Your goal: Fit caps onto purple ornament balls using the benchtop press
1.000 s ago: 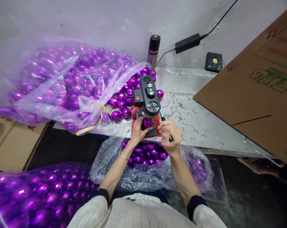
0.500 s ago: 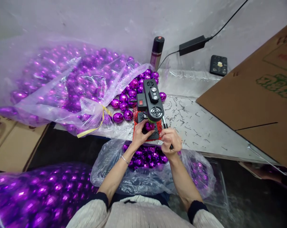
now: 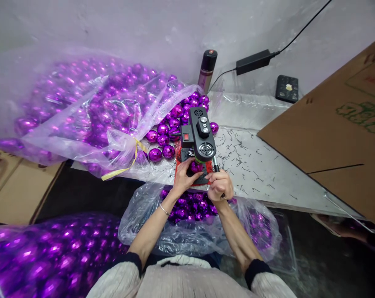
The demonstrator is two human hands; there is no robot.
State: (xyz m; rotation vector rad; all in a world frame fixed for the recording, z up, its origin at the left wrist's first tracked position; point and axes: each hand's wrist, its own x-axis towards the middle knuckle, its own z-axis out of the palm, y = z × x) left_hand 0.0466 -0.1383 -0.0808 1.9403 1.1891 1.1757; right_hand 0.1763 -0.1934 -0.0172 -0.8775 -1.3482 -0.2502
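A small black bench press [image 3: 202, 136] with a red switch stands on the table, over a red mat [image 3: 177, 176]. Beneath its head sits a shiny purple faceted ball [image 3: 196, 167], gripped between the thumb and fingers of my left hand [image 3: 185, 176]. My right hand [image 3: 220, 185] is wrapped round the press's lever handle [image 3: 216, 163], just right of the base. The spot where the ball meets the press is partly hidden by the head. More purple balls [image 3: 163, 140] lie loose to the left of the press.
A large clear bag of purple balls [image 3: 113, 103] covers the left of the table. Below the table edge, an open plastic bag [image 3: 144, 223] holds more. Thin dark bits [image 3: 237, 153] litter the tabletop. A spray can [image 3: 206, 70], power adapter [image 3: 253, 62] and cardboard box [image 3: 330, 136] stand around.
My right hand, with the lever handle in it, has shifted slightly left and toward the press base. My left hand stays on the ball. The whole view has drifted a little.
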